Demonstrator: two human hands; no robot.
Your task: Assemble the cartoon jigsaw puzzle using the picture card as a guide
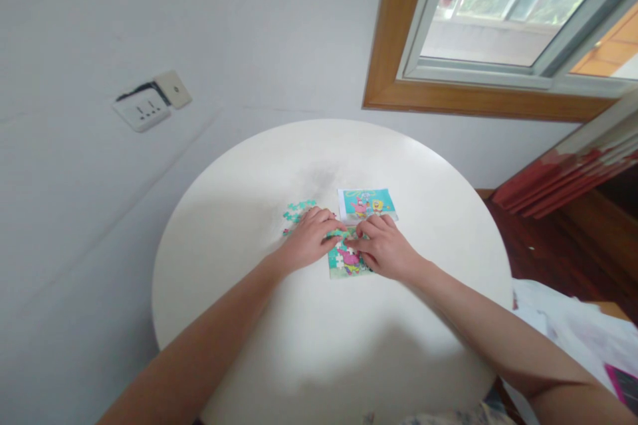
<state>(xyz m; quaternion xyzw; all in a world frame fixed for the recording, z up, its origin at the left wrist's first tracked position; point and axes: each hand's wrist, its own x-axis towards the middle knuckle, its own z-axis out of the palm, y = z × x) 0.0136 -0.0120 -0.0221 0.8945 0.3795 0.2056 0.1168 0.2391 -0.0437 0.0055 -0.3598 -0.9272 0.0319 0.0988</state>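
A partly filled jigsaw puzzle (351,263) lies flat on the white round table, with pale gaps between its green and pink pieces. My left hand (310,238) rests over its upper left edge; thumb and forefinger are apart, with teal puzzle surface showing between them. From the other side, my right hand (385,247) bends over the puzzle, fingers curled and tips pressed onto its upper part. Whatever is under those fingertips is hidden. Beyond the hands is a picture card (367,204) with pink and yellow cartoon figures. Loose teal puzzle pieces (298,209) lie beside my left hand, some partly covered by it.
The round table (219,226) stands against a white wall with a power socket (142,109). A wood-framed window (478,96) is at upper right, near a red and white curtain (563,172). White sheets or bags (563,325) lie right of the table.
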